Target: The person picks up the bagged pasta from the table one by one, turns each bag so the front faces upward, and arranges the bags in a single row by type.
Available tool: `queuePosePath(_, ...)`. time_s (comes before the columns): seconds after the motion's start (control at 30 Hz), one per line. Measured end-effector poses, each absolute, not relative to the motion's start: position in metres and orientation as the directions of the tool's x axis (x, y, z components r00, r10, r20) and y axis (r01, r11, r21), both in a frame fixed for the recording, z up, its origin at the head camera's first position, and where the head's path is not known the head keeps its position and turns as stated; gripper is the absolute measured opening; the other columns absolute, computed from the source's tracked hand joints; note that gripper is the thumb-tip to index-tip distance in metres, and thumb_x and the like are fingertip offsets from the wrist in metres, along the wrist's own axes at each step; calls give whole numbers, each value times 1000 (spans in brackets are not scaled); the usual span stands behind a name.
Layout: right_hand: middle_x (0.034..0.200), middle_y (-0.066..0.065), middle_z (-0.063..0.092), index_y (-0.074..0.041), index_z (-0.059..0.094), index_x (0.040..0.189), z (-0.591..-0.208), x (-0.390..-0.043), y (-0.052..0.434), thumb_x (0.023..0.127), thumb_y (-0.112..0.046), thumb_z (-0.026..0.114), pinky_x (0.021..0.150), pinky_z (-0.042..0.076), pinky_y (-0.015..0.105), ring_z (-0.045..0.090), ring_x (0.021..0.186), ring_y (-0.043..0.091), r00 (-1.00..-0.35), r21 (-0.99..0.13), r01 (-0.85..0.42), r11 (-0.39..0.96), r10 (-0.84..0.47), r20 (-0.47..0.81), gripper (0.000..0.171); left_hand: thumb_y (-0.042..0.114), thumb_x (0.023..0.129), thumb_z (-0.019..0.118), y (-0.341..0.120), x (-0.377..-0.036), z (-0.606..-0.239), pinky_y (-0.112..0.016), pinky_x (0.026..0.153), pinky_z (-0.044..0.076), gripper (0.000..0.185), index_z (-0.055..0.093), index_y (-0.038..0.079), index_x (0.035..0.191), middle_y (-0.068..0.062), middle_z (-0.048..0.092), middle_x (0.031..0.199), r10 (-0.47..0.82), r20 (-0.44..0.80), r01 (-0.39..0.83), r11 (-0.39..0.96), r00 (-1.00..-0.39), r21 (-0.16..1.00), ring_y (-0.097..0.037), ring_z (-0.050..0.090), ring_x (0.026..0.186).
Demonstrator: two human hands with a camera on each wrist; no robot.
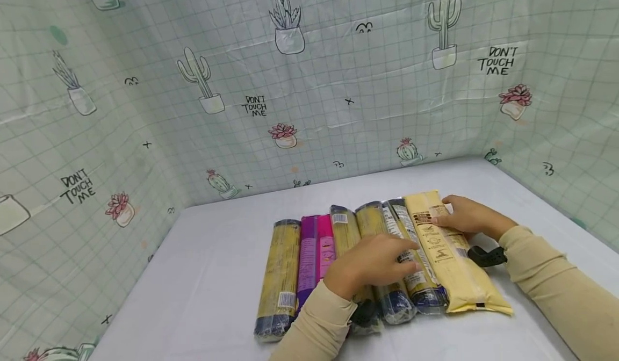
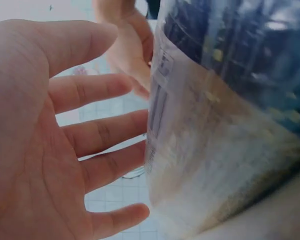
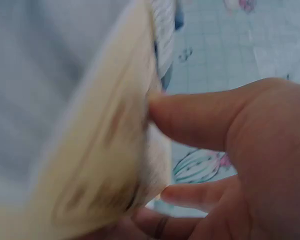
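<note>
Packets lie side by side, the right hand pinching the yellow packet at its edge, seemingly to steady it, the left hand with fingers apart.

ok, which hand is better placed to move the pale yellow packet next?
Right hand, probably: it holds the pale yellow packet by its edge; the left hand holds nothing, over other packets.

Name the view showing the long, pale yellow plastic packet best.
Head view: the long, pale yellow plastic packet shows nearly whole, printing visible. Right wrist: only a blurred close part. Left wrist: none discernible.
</note>
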State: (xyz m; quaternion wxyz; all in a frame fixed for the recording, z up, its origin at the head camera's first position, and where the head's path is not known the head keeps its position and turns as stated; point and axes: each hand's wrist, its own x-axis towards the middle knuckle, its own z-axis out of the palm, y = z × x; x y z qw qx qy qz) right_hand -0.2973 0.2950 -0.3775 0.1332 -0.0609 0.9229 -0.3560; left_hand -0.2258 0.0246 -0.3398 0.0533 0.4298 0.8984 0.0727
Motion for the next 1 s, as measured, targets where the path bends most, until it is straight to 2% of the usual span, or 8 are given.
queuePosePath(0.1,98,25,61,21,16,147,-373,-297,287,99,-33,63,53,54,38,61,63,21,-954,-616,-69,785,-234,-190,86,48,104,49,28,-226,-338,-29,104,43,46,55,28,145,17,56,139,772,-45,757,632,-634,168,-2,51,127)
queuePosePath(0.27,123,40,52,23,27,143,-368,-290,275,95,-43,67,62,51,40,60,72,25,-949,-487,-138,862,-256,-183,91,52,103,47,33,-227,-339,-39,105,41,46,55,31,144,19,56,138,758,-76,740,650,-648,171,-2,50,128)
queuePosePath(0.37,108,32,59,21,43,131,-365,-283,267,93,-45,69,66,48,40,58,75,26,-942,-427,-175,887,-277,-189,81,52,104,47,34,-227,-341,-41,107,40,46,55,31,144,19,55,138,757,-86,738,652,-648,172,-2,50,128)
queuePosePath(0.47,85,17,60,10,57,103,-361,-278,260,92,-46,69,60,47,39,57,70,26,-942,-348,-206,914,-282,-181,58,51,103,47,34,-226,-341,-45,109,38,47,55,31,145,19,54,140,755,-86,737,653,-649,174,-2,48,130)
queuePosePath(0.63,78,13,55,-8,57,77,-358,-271,249,85,-48,69,54,45,41,53,66,28,-966,-206,-206,957,-232,-113,42,51,102,50,33,-223,-343,-48,111,34,46,55,34,144,20,54,139,751,-78,736,659,-656,155,-1,44,133)
queuePosePath(0.77,71,10,54,-13,55,64,-360,-269,243,78,-36,69,49,43,38,52,58,26,-972,-229,-196,953,-219,-80,30,50,102,51,36,-221,-346,-37,109,39,42,60,32,140,18,59,134,784,-35,778,619,-620,107,0,50,126)
queuePosePath(0.87,67,7,53,-10,56,69,-360,-273,243,80,-29,68,48,41,34,51,54,22,-968,-283,-200,938,-234,-91,25,48,102,52,40,-219,-349,-25,101,42,39,64,29,134,17,63,126,822,15,822,568,-569,54,1,55,118)
queuePosePath(1.0,74,11,52,5,54,94,-360,-280,254,82,-22,66,51,41,34,50,59,22,-961,-367,-214,905,-263,-88,31,48,102,53,45,-216,-354,-19,99,42,38,66,28,132,16,65,124,850,51,852,524,-524,1,1,57,116)
